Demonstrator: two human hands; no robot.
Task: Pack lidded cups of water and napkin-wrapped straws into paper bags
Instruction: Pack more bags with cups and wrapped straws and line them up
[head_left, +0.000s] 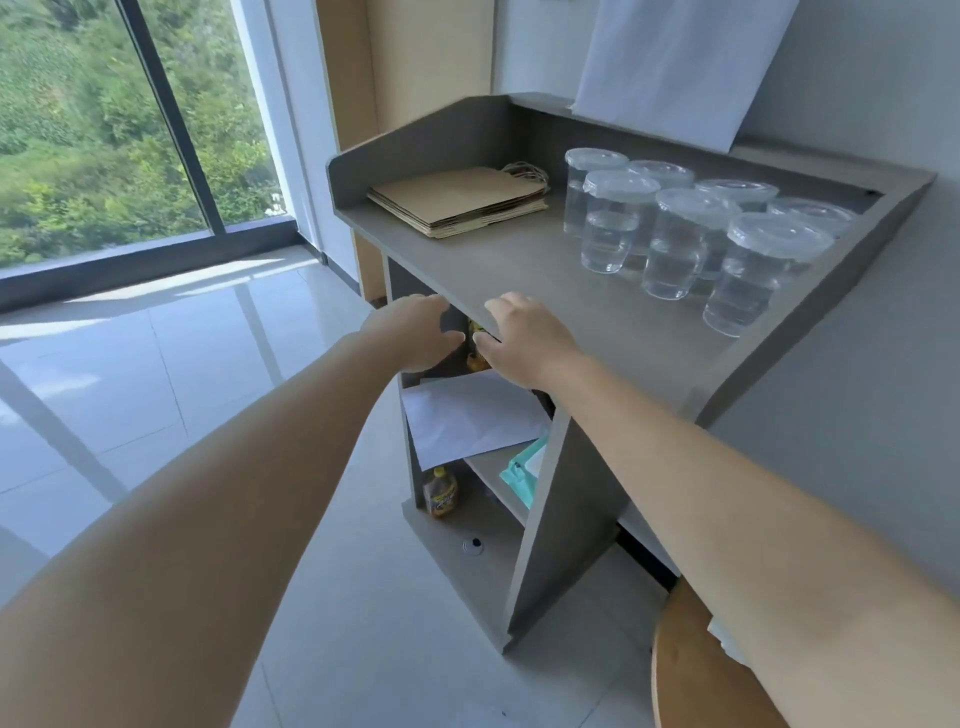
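Several clear lidded cups of water stand in a cluster on the right of a grey counter. A flat stack of brown paper bags with twine handles lies at the counter's back left. My left hand and my right hand hover side by side at the counter's front edge, fingers loosely bent, holding nothing. No straws or napkins are visible on the counter top.
Under the counter are shelves with a white sheet, a teal packet and a bottled drink. A white paper hangs on the wall behind. A round wooden tabletop sits at lower right. A glass window is left.
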